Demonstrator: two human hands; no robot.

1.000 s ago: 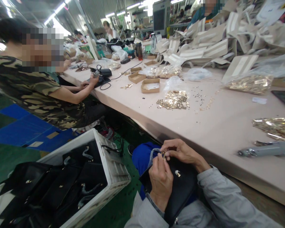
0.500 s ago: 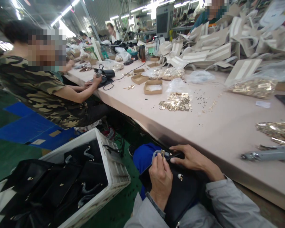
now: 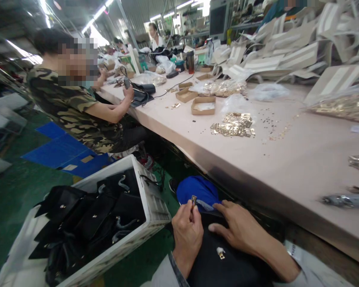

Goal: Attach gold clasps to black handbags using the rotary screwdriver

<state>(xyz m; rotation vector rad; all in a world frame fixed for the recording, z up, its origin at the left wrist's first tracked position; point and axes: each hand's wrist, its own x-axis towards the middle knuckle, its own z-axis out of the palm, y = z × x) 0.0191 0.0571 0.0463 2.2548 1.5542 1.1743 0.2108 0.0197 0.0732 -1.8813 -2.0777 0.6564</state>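
Note:
My left hand (image 3: 187,235) pinches a small gold metal plate (image 3: 194,199) between thumb and fingertips, raised just above the far edge of a black bag (image 3: 236,271). The bag lies across my lap. My right hand (image 3: 247,231) rests on its upper part with thumb and fingers apart, gripping nothing that I can see. Below that thumb, a gold clasp (image 3: 221,255) with white wrapping sits on the bag's face. A strip of clear film (image 3: 204,205) shows between the two hands, against a blue-covered shape (image 3: 197,190).
To the left, a white crate (image 3: 158,215) holds several black bags. The long table (image 3: 179,131) carries loose gold hardware (image 3: 233,125), cardboard trays (image 3: 203,107), a grey power tool (image 3: 347,200) and piled beige pieces (image 3: 266,63). A co-worker in camouflage (image 3: 66,101) sits along its edge.
The view has swung right. My left hand has drawn the gold plate away from my right hand. The right hand has slid onto the bag's face, its fingers spread.

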